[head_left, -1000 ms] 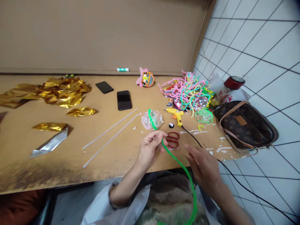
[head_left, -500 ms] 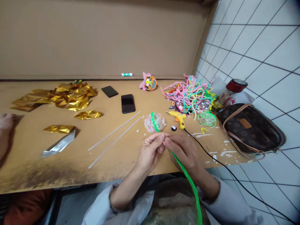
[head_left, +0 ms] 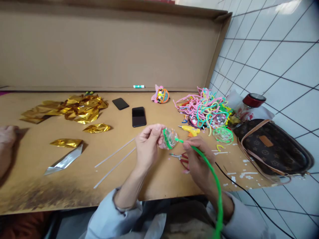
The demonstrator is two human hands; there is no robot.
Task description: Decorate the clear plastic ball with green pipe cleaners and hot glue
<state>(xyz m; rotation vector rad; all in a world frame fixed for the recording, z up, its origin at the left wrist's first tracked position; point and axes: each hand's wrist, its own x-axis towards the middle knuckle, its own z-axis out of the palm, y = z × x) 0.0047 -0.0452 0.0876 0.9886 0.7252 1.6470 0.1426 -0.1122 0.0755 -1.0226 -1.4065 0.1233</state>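
Note:
My left hand pinches the left side of a clear plastic ball that has a green band round it, lifted over the table. Between the fingers of my right hand is a long green pipe cleaner. Its tip is at the right side of the ball, and the rest hangs down past my right forearm. I cannot tell if tip and ball touch. Red-handled scissors lie beneath, partly hidden by my right hand. Just beyond that hand lies a yellow glue gun, its grip covered.
Two phones and gold foil lie left, with two thin white sticks nearer me. A tangle of pipe cleaners, a brown handbag and a red-lidded jar occupy the right. Another person's hand rests far left.
My hands have moved apart. My left hand has picked up the clear ball from the table. My right hand has shifted right with the green pipe cleaner, and the scissors have come into view.

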